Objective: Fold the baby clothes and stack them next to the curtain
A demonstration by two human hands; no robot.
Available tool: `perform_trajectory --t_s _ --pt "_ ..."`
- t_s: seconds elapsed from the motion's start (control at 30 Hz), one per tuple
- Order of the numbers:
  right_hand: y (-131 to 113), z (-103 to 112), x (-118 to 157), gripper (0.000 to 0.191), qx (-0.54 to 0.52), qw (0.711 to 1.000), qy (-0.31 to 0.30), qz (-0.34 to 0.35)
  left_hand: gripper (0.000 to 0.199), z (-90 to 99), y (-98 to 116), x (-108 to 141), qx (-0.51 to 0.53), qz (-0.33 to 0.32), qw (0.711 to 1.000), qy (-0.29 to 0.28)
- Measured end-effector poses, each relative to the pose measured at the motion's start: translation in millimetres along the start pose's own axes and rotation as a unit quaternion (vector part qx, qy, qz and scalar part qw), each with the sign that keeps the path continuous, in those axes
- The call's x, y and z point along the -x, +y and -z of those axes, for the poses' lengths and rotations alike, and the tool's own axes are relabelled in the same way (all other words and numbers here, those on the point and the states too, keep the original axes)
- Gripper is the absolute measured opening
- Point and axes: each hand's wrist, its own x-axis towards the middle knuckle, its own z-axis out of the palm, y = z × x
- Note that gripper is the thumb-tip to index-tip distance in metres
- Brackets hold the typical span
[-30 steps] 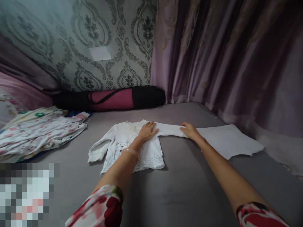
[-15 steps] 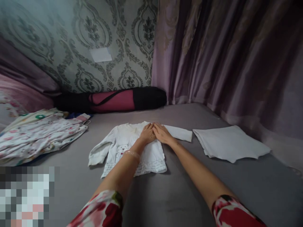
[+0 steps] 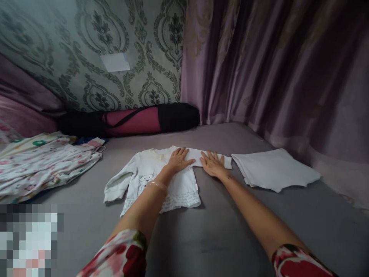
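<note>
A small white long-sleeved shirt (image 3: pixel 180 186) lies spread on the grey bed sheet (image 3: pixel 219 234), with a bear drawing on its front and a band of printed lettering near the hem. Flat on the shirt's right shoulder rests my left hand (image 3: pixel 179 159), fingers apart. My right hand (image 3: pixel 213 163) lies on the sleeve stretched out to the right, its fingers spread and palm down. The left sleeve (image 3: pixel 117 188) angles down toward me, touched by neither hand. My left forearm covers part of the bear and the hem.
Folded white cloth (image 3: pixel 275 169) lies right of the shirt. To the left is a heap of patterned clothes (image 3: pixel 54 161). A long black and maroon bag (image 3: pixel 132 121) lies along the wall, and purple curtains (image 3: pixel 245 65) hang at the right.
My right hand has slid right, from beside my left hand out along the sleeve. My left hand stays on the shoulder, its fingers now more spread. The view has shifted slightly.
</note>
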Motion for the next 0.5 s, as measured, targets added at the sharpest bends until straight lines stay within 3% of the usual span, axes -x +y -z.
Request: perform_trajectory --t_s 0.1,0.23,0.37,0.5 --pt "18.3 2.4 1.0 0.057 0.043 0.999 0.018 0.004 0.068 11.1 -7.6 1.6 0.083 0.003 0.997 -0.009" --pt "31.8 5.3 1.2 0.058 0.052 0.999 0.004 0.017 0.056 40.7 -30.2 22.0 0.186 0.046 0.982 0.003" --pt "38.7 2.7 1.4 0.058 0.063 0.997 0.038 0.025 0.046 78.8 -66.2 69.0 0.214 0.130 0.962 0.111" --pt "41.7 4.2 -4.8 0.057 0.067 0.997 0.027 0.022 0.041 105.4 -110.5 125.6 0.161 0.276 0.927 0.197"
